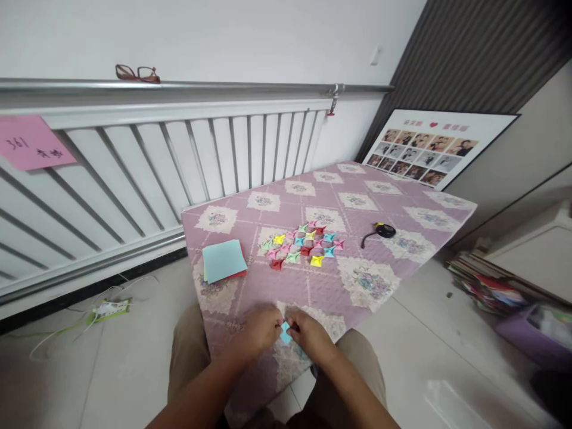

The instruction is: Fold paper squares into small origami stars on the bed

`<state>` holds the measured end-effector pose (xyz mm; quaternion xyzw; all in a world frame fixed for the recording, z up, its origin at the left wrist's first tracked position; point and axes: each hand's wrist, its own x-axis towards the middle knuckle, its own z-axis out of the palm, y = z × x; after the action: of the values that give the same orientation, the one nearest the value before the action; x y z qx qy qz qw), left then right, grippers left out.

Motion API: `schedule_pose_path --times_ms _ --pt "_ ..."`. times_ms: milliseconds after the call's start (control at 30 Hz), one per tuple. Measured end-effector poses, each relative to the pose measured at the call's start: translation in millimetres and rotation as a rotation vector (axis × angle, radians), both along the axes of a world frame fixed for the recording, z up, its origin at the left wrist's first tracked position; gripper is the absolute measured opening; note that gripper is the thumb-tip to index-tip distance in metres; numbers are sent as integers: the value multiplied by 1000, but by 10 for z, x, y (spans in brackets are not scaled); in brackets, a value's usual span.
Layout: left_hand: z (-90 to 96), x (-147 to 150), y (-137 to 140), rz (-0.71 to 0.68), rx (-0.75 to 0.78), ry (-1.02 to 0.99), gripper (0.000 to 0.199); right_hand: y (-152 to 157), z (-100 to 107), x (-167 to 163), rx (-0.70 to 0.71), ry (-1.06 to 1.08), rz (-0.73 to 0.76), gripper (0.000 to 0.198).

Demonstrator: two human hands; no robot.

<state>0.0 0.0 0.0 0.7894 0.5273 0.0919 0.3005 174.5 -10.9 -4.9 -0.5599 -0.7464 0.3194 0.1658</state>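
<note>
Near the front edge of the table, my left hand (263,329) and my right hand (309,333) pinch a small folded piece of light blue paper (285,333) from its two sides. The paper is diamond-shaped, and its side corners are hidden under my fingertips. Beyond my hands lies a cluster of small folded paper pieces (305,251) in red, pink, yellow, green and blue. To the left of the cluster sits a stack of square paper sheets (224,261), light blue on top, with red and pale yellow edges showing beneath.
A purple flowered cloth (286,289) covers the table. A black tape measure (384,230) with a strap lies to the right. Behind stand a white radiator (241,149) and a photo board (420,149). Glasses (137,74) rest on the pipe. Cables with a power strip (109,308) lie on the floor.
</note>
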Motion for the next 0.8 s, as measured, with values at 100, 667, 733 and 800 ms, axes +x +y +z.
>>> schedule_pose_path --times_ms 100,667,733,800 --pt "20 9 -1 -7 -3 2 18 54 -28 19 -7 2 38 12" --pt "-3 11 29 -21 2 -1 17 115 -10 39 72 2 168 10" --pt "6 15 18 -20 19 5 18 103 -19 45 83 0 177 10" --pt "9 15 2 -23 40 14 18 94 -28 53 91 0 187 10"
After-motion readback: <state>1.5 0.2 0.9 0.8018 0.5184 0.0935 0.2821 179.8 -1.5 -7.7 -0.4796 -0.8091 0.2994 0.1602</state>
